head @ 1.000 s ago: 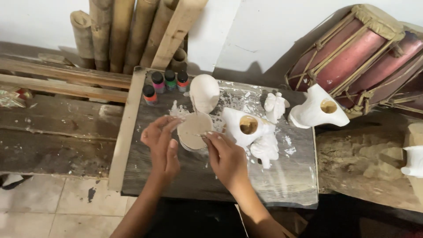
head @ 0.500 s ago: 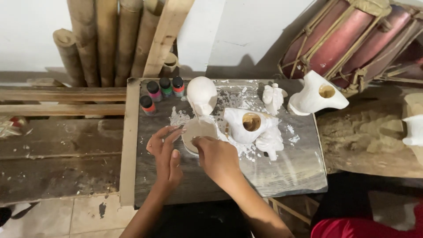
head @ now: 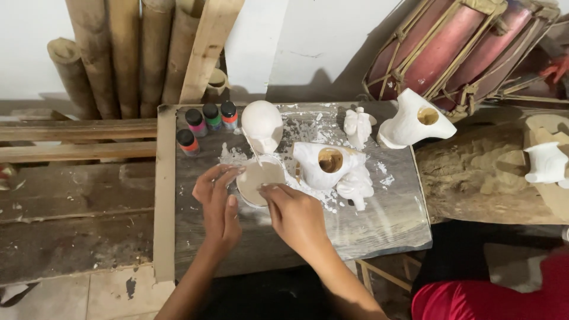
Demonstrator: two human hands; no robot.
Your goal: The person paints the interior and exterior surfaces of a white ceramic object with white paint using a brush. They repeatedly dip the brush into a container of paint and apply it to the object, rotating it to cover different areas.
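Note:
Both hands meet at a small round cup (head: 259, 179) of pale beige liquid standing on a dark wooden board (head: 379, 219). My left hand (head: 217, 202) cups its left rim with the fingertips. My right hand (head: 294, 213) grips its near right rim. A thin stick or brush leans in the cup, tilted toward a white plaster head (head: 262, 123) behind it. Right of the cup lies a hollow white plaster figure (head: 328, 166) with a brown opening, on white plaster crumbs.
Several small paint bottles (head: 204, 121) with coloured bands stand at the board's back left. A small white figurine (head: 359, 125) and a larger hollow cast (head: 415, 120) sit at the back right. Bamboo poles (head: 130, 53) lean on the wall; a drum (head: 450, 47) lies right.
The view has shifted a little to the right. Both hands have stayed at the cup, closing slightly more around its rim.

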